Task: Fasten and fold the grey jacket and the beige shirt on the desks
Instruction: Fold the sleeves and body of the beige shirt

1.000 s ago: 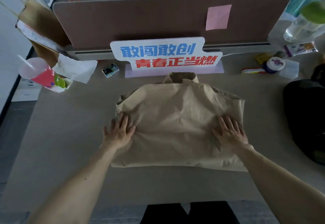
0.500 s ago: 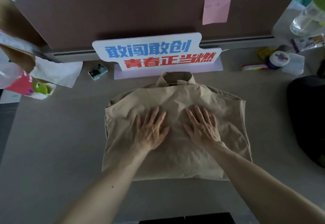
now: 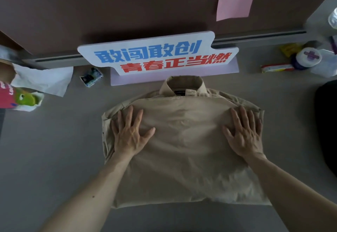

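A: Where is it lying?

B: On the table, in the middle, straight ahead of the person. The shirt is folded into a rough rectangle, with its neck end toward the sign at the far side.

A: How will it handle?

B: Light and soft, I'd judge. It's thin, limp cloth, creased near the bottom edge. It won't keep a shape by itself, so the layers could slide apart if it's lifted by one corner. It doesn't look fragile, or likely to slip on that matte top.

A: So where should it be taken hold of?

B: At both side edges at once, or with flat palms slid underneath so the folds stay stacked.

A: And the hands?

B: The left hand lies flat with its fingers spread, near the shirt's upper left. The right hand does the same at the upper right. Both press on the cloth and neither grips anything.

A: Anything smaller?

B: The collar sticks out past the top fold and reaches the sign's base.

A: What has changed?

B: Half a second ago the hands lay side by side near the middle of the shirt. Now they are well apart, out at its sides, which I'd call a smoothing sweep outward. The cloth between them looks flatter.
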A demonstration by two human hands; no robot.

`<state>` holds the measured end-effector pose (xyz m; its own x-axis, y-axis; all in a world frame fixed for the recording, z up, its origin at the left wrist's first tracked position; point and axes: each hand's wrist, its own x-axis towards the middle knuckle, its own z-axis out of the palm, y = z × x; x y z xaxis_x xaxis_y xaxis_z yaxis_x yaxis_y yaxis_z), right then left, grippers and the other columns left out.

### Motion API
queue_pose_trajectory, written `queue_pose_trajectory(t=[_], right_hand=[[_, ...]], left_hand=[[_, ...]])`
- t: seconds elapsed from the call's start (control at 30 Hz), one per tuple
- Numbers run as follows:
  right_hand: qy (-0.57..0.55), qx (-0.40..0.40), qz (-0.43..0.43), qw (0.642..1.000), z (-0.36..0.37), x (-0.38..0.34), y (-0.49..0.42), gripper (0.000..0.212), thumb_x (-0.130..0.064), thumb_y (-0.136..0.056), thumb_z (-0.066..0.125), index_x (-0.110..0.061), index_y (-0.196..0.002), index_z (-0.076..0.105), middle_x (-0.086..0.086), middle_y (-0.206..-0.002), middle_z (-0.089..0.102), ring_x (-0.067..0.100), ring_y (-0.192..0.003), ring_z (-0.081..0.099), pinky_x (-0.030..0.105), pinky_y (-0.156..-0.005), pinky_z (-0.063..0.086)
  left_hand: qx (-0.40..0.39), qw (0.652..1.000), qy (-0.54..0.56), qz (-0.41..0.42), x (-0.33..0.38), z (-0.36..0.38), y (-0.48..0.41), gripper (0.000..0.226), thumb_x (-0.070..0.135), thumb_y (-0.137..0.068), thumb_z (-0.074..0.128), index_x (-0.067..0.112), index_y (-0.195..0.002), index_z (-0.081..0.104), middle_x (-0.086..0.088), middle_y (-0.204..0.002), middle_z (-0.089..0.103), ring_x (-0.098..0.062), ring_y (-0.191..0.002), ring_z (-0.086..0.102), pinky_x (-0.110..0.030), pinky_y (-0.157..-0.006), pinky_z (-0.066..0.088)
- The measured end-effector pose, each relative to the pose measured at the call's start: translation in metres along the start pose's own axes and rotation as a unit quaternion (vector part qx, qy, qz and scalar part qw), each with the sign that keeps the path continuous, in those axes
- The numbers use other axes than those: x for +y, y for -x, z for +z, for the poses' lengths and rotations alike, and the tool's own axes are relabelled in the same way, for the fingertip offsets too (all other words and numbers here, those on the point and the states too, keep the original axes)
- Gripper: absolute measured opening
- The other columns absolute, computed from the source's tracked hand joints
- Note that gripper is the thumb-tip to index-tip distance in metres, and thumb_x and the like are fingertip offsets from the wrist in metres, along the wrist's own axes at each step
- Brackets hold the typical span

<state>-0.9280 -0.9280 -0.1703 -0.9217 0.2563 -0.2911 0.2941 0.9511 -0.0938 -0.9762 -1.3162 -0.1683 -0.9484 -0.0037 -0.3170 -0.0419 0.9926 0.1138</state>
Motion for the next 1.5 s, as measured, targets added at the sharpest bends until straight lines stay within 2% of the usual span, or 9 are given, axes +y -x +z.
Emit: queue_pose_trajectory(t=[0.17, 0.27, 0.43, 0.6, 1.0, 1.13, 1.27, 1.37, 1.5], right_hand=[[-0.004, -0.063, 0.021, 0.998, -0.008, -0.005, -0.004, 0.070, -0.067, -0.091, 0.016, -0.041, -0.154, 0.001, -0.007, -0.165, -0.006, 0.022, -0.152, -0.006, 0.048, -0.122, -0.003], [-0.017, -0.068, 0.050, 0.996, -0.021, -0.032, 0.008, 0.067, -0.055, -0.096, 0.022, -0.032, -0.157, 0.006, 0.000, -0.166, -0.004, 0.026, -0.152, -0.003, 0.052, -0.121, -0.004], [-0.059, -0.018, -0.150, 0.987, -0.002, -0.112, 0.110, 0.064, -0.042, -0.092, 0.031, -0.026, -0.153, 0.029, 0.005, -0.161, 0.025, 0.031, -0.148, 0.024, 0.052, -0.118, 0.007], [-0.046, -0.026, -0.169, 0.984, 0.042, -0.089, 0.165, 0.056, -0.044, -0.094, 0.047, -0.031, -0.148, 0.041, 0.000, -0.157, 0.035, 0.027, -0.144, 0.035, 0.050, -0.115, 0.026], [-0.016, 0.004, -0.051, 0.999, 0.026, 0.031, 0.143, 0.064, -0.049, -0.095, 0.033, -0.019, -0.152, 0.034, 0.008, -0.158, 0.033, 0.035, -0.144, 0.030, 0.050, -0.118, 0.023], [-0.029, -0.021, -0.024, 0.999, 0.023, 0.023, 0.142, 0.072, -0.054, -0.091, 0.028, -0.016, -0.152, 0.033, 0.007, -0.157, 0.034, 0.036, -0.142, 0.032, 0.053, -0.116, 0.026], [-0.015, -0.034, -0.008, 0.999, 0.012, 0.012, 0.138, 0.085, -0.065, -0.081, 0.022, -0.019, -0.151, 0.036, 0.008, -0.157, 0.035, 0.036, -0.143, 0.031, 0.055, -0.117, 0.023], [0.006, -0.050, -0.032, 0.998, 0.002, -0.006, 0.137, 0.082, -0.067, -0.078, 0.017, -0.035, -0.153, 0.024, 0.002, -0.162, 0.021, 0.031, -0.147, 0.020, 0.054, -0.117, 0.016], [0.010, -0.094, -0.095, 0.991, -0.005, -0.037, 0.135, 0.074, -0.065, -0.084, 0.014, -0.043, -0.154, 0.007, -0.005, -0.164, -0.003, 0.029, -0.149, 0.005, 0.056, -0.117, 0.015]], left_hand=[[-0.083, 0.996, 0.017, -0.034, 0.006, -0.014, -0.005, 0.092, 0.091, -0.074, 0.030, 0.048, -0.152, 0.006, 0.010, -0.163, -0.019, -0.035, -0.150, -0.014, -0.058, -0.119, -0.002], [-0.063, 0.996, 0.035, -0.044, 0.027, -0.026, 0.006, 0.080, 0.074, -0.086, 0.041, 0.041, -0.154, 0.015, 0.002, -0.166, -0.010, -0.033, -0.151, -0.006, -0.059, -0.119, 0.000], [0.050, 0.987, 0.070, 0.135, 0.090, 0.001, 0.098, 0.067, 0.041, -0.091, 0.042, 0.030, -0.155, 0.026, -0.001, -0.165, 0.015, -0.024, -0.150, 0.022, -0.049, -0.120, 0.015], [0.018, 0.989, -0.019, 0.148, 0.026, 0.057, 0.162, 0.064, 0.053, -0.096, 0.042, 0.029, -0.154, 0.030, 0.002, -0.164, 0.016, -0.025, -0.149, 0.024, -0.052, -0.119, 0.020], [0.019, 0.997, 0.019, -0.069, -0.042, 0.043, 0.158, 0.080, 0.074, -0.086, 0.027, 0.035, -0.155, 0.017, 0.000, -0.166, 0.010, -0.035, -0.151, 0.008, -0.058, -0.117, 0.012], [0.007, 0.972, 0.128, -0.196, -0.063, 0.027, 0.143, 0.088, 0.076, -0.085, 0.025, 0.025, -0.156, 0.016, -0.006, -0.165, 0.011, -0.032, -0.150, 0.009, -0.054, -0.119, 0.012], [0.033, 0.946, 0.240, -0.217, -0.068, -0.001, 0.122, 0.071, 0.055, -0.085, 0.061, 0.006, -0.136, 0.049, -0.020, -0.138, 0.051, -0.040, -0.127, 0.048, -0.048, -0.102, 0.038], [-0.031, 0.894, 0.372, -0.249, -0.069, -0.026, 0.104, 0.071, 0.050, -0.079, 0.075, 0.007, -0.130, 0.053, -0.014, -0.120, 0.064, -0.036, -0.114, 0.060, -0.036, -0.086, 0.046], [-0.113, 0.813, 0.511, -0.255, -0.086, -0.040, 0.104, 0.094, 0.044, -0.058, 0.092, 0.024, -0.135, 0.042, -0.005, -0.122, 0.063, -0.025, -0.102, 0.064, -0.044, -0.092, 0.053]])
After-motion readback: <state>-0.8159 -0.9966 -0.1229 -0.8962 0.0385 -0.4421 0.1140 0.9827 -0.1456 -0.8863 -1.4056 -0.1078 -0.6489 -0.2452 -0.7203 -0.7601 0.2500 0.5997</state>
